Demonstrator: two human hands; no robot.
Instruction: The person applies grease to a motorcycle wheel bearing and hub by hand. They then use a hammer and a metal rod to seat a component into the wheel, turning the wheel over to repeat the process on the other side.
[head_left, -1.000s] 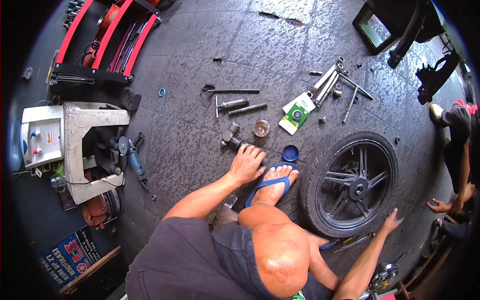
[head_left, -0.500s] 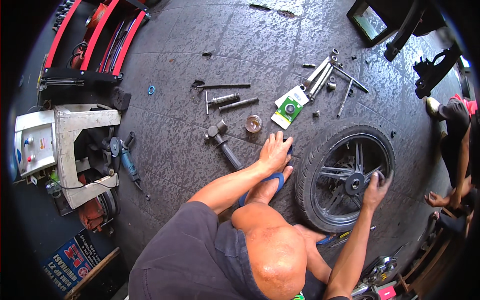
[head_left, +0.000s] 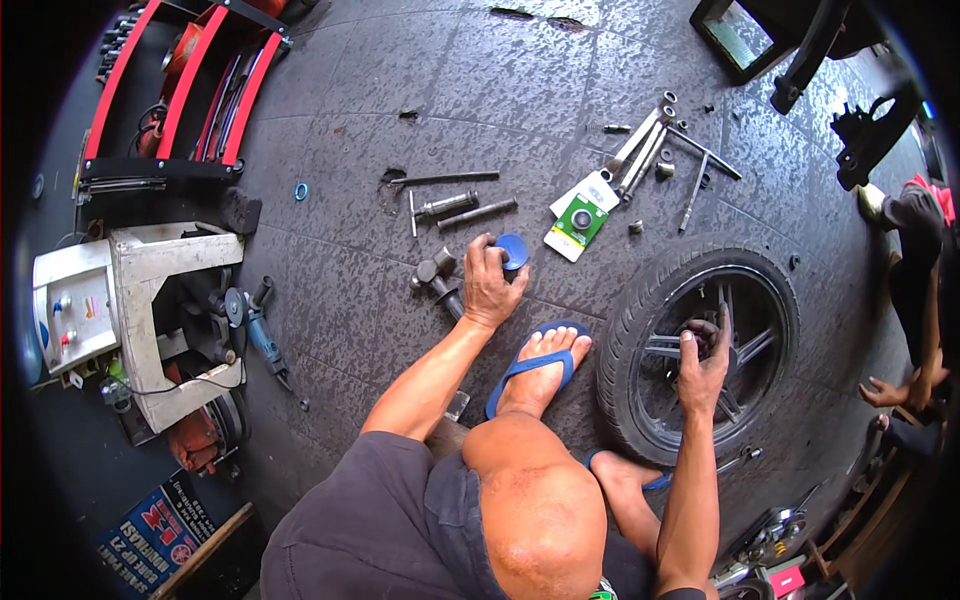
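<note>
My left hand (head_left: 490, 288) is closed at the edge of a round blue lid (head_left: 512, 252), which sits where the small jar stood, covering it from view. A hammer (head_left: 436, 277) lies on the floor just left of that hand, its handle partly hidden under my wrist. Over the hub of the spoked wheel (head_left: 612, 380) is my right hand (head_left: 704, 368), index finger stretched out and the other fingers bent, with nothing visible in it. The wheel lies flat with its black tyre on, and the hand hides most of the hub.
Beyond the wheel lie several wrenches (head_left: 640, 155), a T-handle (head_left: 694, 190) and a green-and-white packet (head_left: 580, 222). Metal rods (head_left: 478, 212) lie ahead of the hammer. At left are an angle grinder (head_left: 258, 330) and a red-black tool rack (head_left: 175, 90). Another person's hand (head_left: 880, 392) shows at right.
My left hand has moved left from beside my foot to the jar, bringing the blue lid over it. My right hand has shifted from the wheel's right side to above the hub.
</note>
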